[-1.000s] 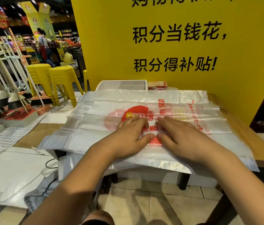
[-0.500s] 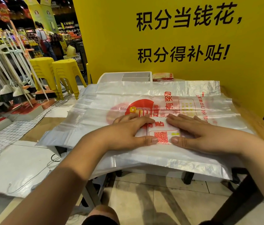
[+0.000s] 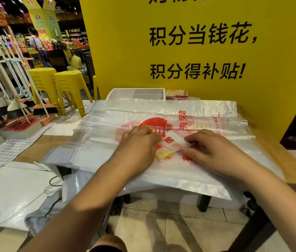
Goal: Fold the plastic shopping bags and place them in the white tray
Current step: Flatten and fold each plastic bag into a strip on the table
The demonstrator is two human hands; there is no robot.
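fingers of my left hand point(image 3: 138, 142) and right hand point(image 3: 214, 151) pinching the folded bag point(image 3: 170, 143) tight so it won't spring open

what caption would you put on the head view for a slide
Left hand and right hand grip a small folded bag atop a stack of flat plastic bags, white tray behind

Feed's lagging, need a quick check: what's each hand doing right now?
Left hand: closed, fingers curled on the left edge of the folded bag.
Right hand: closed, pinching the right edge of the folded bag.
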